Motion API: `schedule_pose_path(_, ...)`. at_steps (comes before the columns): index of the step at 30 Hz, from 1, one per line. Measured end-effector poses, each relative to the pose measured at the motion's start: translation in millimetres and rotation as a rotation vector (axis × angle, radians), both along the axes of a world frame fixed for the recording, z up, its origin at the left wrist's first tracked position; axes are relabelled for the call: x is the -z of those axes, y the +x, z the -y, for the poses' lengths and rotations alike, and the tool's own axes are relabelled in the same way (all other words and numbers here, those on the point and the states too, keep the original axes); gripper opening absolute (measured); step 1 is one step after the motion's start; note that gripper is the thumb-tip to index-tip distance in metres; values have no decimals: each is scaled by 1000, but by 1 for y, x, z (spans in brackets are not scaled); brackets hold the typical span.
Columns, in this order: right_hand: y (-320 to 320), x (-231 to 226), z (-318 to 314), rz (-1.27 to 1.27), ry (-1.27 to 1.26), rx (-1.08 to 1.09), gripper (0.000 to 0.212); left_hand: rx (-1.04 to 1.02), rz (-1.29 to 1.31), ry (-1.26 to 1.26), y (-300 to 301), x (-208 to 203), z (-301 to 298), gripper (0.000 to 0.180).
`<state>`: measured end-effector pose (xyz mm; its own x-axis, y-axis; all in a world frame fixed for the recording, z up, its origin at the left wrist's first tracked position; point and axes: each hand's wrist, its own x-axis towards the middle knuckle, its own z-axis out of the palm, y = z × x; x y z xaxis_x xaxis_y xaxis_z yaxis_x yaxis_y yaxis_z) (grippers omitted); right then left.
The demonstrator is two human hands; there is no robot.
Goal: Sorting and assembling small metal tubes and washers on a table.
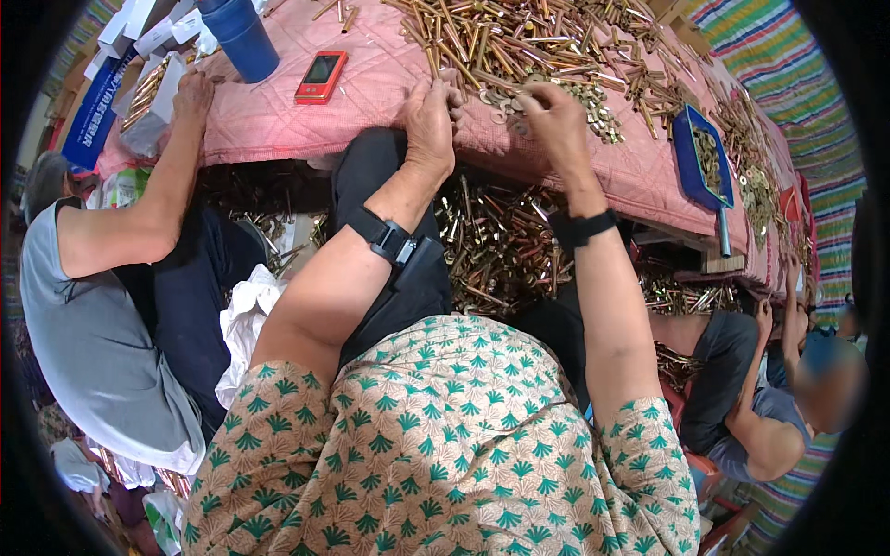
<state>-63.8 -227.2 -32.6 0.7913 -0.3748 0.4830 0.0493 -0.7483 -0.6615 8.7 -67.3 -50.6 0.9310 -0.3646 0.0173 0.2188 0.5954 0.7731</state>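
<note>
Loose metal washers [601, 113] lie in a spread near the edge of a pink quilted cover [269, 120], within reach of a person at work with two bare hands. The right hand [554, 119] is over the near-left side of the washers, its bent fingertips just beside the closest ones; whether they pinch one cannot be told. The left hand [430, 125], farther to the left of the washers, is curled at the cover's edge, and what its fingers may hold is hidden.

Long bolts [501, 42] sprawl just beyond the washers, and more bolts [505, 246] are heaped below them, under the cover's edge. Judging by so many loose pieces, much appears left to handle; the pieces below may be finished, but their state is too small to confirm.

To the right of the washers rests a blue tray [690, 153]. Well to their left lie a red handheld device [322, 77] and, farther out, a blue cup [241, 42] and a co-worker's hand [193, 94] beside an open box [153, 107] of bolts.
</note>
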Motion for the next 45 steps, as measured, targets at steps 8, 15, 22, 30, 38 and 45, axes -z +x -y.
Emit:
schedule_pose_path(8, -29, -20, 28, 127, 499, -84, 11, 64, 147, 102, -6, -7, 5, 33)
schedule_pose_path(15, -12, -3, -17, -196, -207, -21, 14, 76, 84, 160, -6, -7, 7, 23)
schedule_pose_path(22, -4, 14, -4, -59, -210, 70, 13, 161, 135, 230, -13, -7, 9, 16)
schedule_pose_path(30, -35, -11, 18, 174, 265, 210, 6, 484, 284, 332, -18, 3, 11, 24)
schedule_pose_path(38, -45, -20, 3, 231, -91, 148, 9, 694, 230, 367, -24, -1, 13, 22)
schedule_pose_path(45, -44, -8, 4, 276, -457, 34, 11, 796, 73, 233, -20, 3, 13, 28)
